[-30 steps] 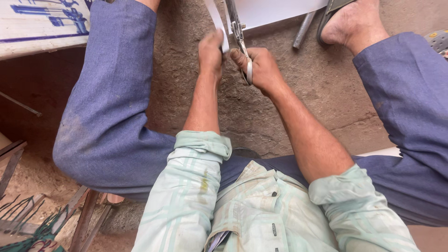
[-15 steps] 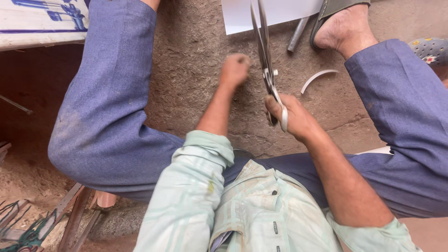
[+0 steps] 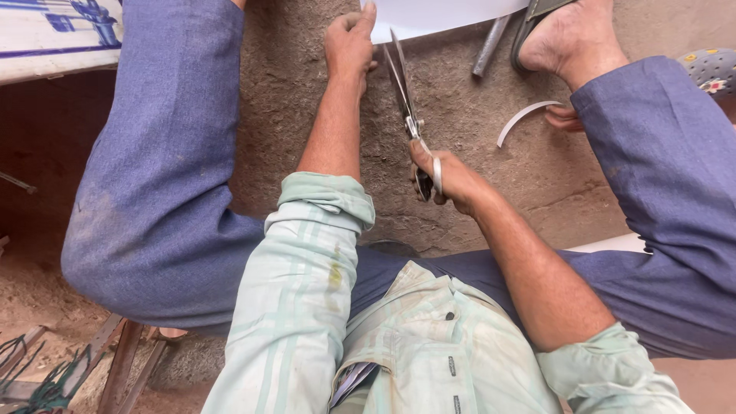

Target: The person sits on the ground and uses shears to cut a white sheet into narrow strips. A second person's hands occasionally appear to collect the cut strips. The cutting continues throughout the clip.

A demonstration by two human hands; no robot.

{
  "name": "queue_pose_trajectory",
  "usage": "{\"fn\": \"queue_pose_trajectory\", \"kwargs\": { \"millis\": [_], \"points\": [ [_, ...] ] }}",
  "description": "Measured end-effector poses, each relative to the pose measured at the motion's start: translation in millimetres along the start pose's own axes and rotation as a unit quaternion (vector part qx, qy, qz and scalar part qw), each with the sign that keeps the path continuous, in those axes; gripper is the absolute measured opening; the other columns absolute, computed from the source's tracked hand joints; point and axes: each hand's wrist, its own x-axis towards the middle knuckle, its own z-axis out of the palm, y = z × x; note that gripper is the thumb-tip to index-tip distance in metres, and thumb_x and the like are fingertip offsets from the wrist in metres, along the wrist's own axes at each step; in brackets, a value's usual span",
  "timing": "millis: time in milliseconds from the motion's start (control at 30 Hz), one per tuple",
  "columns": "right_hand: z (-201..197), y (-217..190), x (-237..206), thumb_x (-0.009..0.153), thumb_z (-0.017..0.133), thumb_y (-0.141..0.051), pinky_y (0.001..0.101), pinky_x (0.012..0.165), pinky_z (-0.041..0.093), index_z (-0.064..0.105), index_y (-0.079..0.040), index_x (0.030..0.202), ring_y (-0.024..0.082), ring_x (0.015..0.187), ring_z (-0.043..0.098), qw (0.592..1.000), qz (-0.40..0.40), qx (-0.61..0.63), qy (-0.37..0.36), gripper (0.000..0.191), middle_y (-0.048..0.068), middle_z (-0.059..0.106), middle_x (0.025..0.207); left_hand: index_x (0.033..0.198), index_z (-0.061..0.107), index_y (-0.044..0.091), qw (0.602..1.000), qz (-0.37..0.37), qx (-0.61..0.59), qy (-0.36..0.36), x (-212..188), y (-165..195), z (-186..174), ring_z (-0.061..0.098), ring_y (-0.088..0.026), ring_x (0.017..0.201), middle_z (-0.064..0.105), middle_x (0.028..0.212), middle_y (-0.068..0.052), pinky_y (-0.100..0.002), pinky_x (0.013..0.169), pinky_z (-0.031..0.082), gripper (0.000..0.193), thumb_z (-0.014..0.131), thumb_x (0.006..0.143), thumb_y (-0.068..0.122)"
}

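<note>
Gripping shears, right hand; blades point away toward sheet, left hand holding.

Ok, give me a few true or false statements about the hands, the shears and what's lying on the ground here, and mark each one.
1. The right hand grips the handles of the metal shears. True.
2. The left hand rests empty on the person's knee. False: it is at the edge of the white sheet.
3. A curved white strip lies on the ground. True.
4. The shears' blades point toward the person's body. False: they point away, toward the sheet.
5. A metal rod lies beside the sandalled foot. True.
</note>
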Motion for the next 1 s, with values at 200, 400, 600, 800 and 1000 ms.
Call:
{"fn": "queue_pose_trajectory", "kwargs": {
  "millis": [200, 400, 600, 800, 1000],
  "points": [
    [5, -23, 20, 0.078, 0.047, -0.089, 0.0261, 0.039, 0.032, 0.062, -0.011, 0.082, 0.011, 0.053, 0.057, 0.998, -0.045, 0.034, 0.005, 0.079, 0.001, 0.060, 0.065, 0.097, 0.074, 0.003, 1.000, 0.008, -0.028, -0.004, 4, 15, -1, 0.065, -0.011, 0.059, 0.073, 0.080, -0.006, -0.026, 0.046, 0.054, 0.026, 0.073, 0.091, 0.028],
    [6, -34, 33, 0.078, 0.050, -0.087, 0.0269, 0.039, 0.035, 0.063, -0.011, 0.077, 0.012, 0.049, 0.055, 0.996, -0.068, -0.011, 0.051, 0.078, 0.002, 0.057, 0.060, 0.088, 0.075, 0.004, 0.997, 0.024, -0.035, -0.070, 3, 15, -3, 0.070, -0.011, 0.056, 0.075, 0.073, -0.006, -0.025, 0.044, 0.060, 0.023, 0.071, 0.094, 0.026],
    [6, -30, 45, 0.080, 0.051, -0.087, 0.0297, 0.042, 0.039, 0.062, -0.007, 0.075, 0.012, 0.052, 0.054, 0.992, -0.094, -0.049, 0.065, 0.081, 0.003, 0.056, 0.062, 0.080, 0.069, 0.006, 0.995, 0.048, -0.066, -0.056, -2, 6, -8, 0.066, -0.010, 0.052, 0.069, 0.067, -0.004, -0.025, 0.041, 0.059, 0.031, 0.064, 0.099, 0.030],
    [11, -25, 48, 0.079, 0.047, -0.086, 0.0326, 0.043, 0.046, 0.062, -0.008, 0.073, 0.014, 0.053, 0.058, 0.992, -0.073, -0.069, 0.077, 0.080, 0.003, 0.054, 0.059, 0.078, 0.068, 0.007, 0.995, 0.065, -0.056, -0.050, -4, 3, -7, 0.064, -0.010, 0.049, 0.067, 0.064, -0.004, -0.025, 0.040, 0.056, 0.036, 0.059, 0.101, 0.032],
    [12, -25, 50, 0.079, 0.049, -0.086, 0.0329, 0.045, 0.048, 0.061, -0.009, 0.072, 0.014, 0.054, 0.059, 0.991, -0.104, -0.049, 0.062, 0.079, 0.002, 0.055, 0.060, 0.078, 0.068, 0.007, 0.996, 0.061, -0.049, -0.045, -3, 4, -6, 0.064, -0.010, 0.049, 0.067, 0.065, -0.004, -0.026, 0.041, 0.057, 0.034, 0.059, 0.102, 0.030]
  ]
}}
